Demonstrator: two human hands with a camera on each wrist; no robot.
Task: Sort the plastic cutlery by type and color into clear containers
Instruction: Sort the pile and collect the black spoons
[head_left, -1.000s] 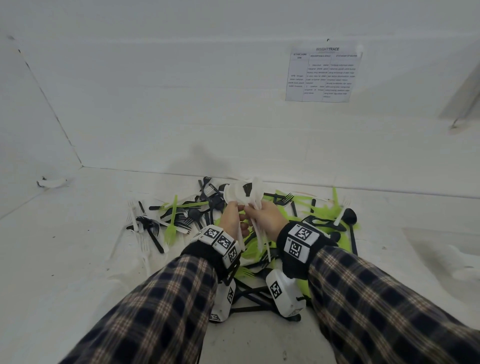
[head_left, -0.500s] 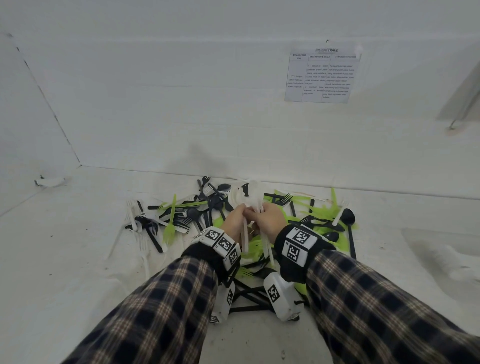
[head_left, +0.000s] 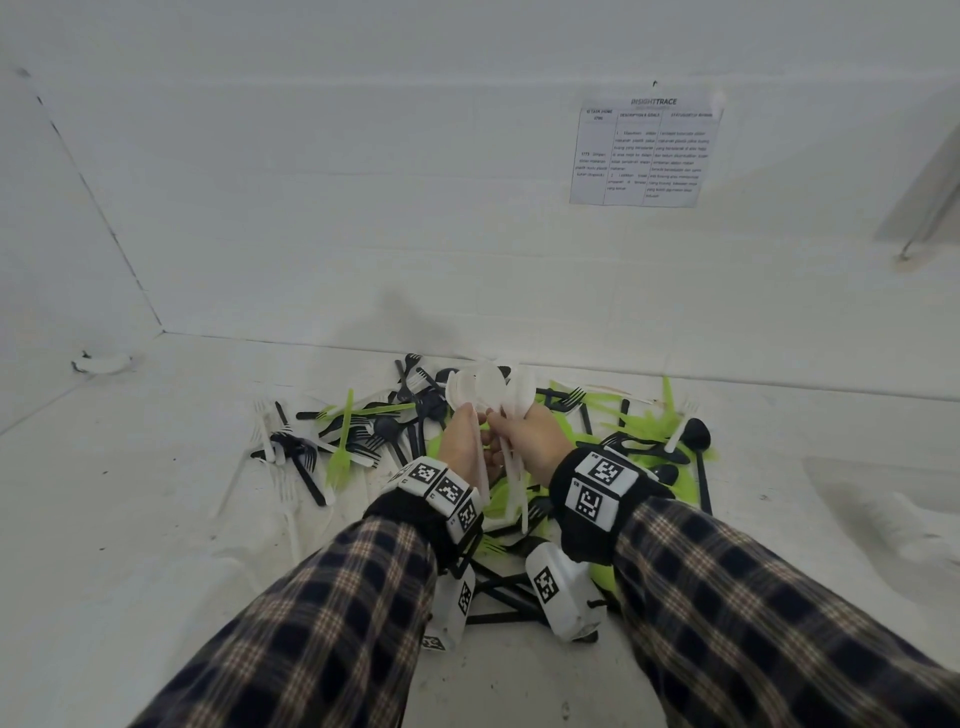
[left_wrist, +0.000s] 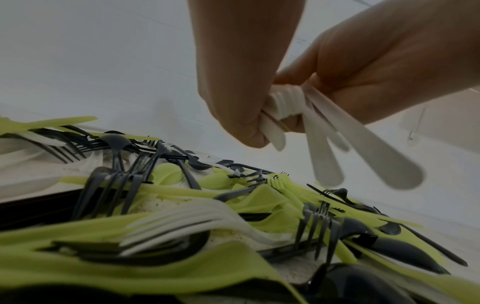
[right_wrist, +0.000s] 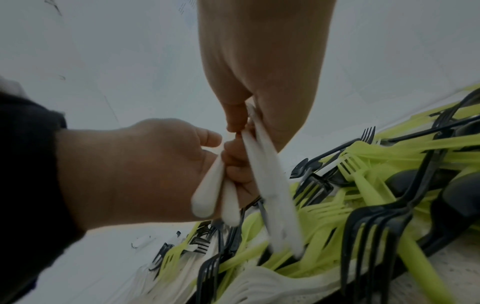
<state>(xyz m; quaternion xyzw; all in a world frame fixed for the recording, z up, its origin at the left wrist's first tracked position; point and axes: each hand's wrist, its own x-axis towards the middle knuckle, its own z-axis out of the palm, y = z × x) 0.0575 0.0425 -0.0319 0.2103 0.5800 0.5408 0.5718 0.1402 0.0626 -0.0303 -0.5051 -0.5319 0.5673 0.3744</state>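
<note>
Both hands meet mid-frame: left hand (head_left: 464, 440) fingers wrapped around white spoons (head_left: 480, 389). Right hand (head_left: 535, 439) grips more spoon handles above the mixed cutlery pile (head_left: 363, 431).

I see white spoons (head_left: 483, 395) held upright above the heap, bowls up and handles hanging down, gripped in two bunches that touch, one in my left hand (head_left: 462, 447) and one in my right hand (head_left: 535, 441). Below them the cutlery pile (head_left: 639, 426) sprawls on the white tabletop (head_left: 156, 519): black forks (head_left: 296, 452), black spoons and lime-green pieces tangled together, with a few white forks (head_left: 262, 421) at its left edge.
</note>
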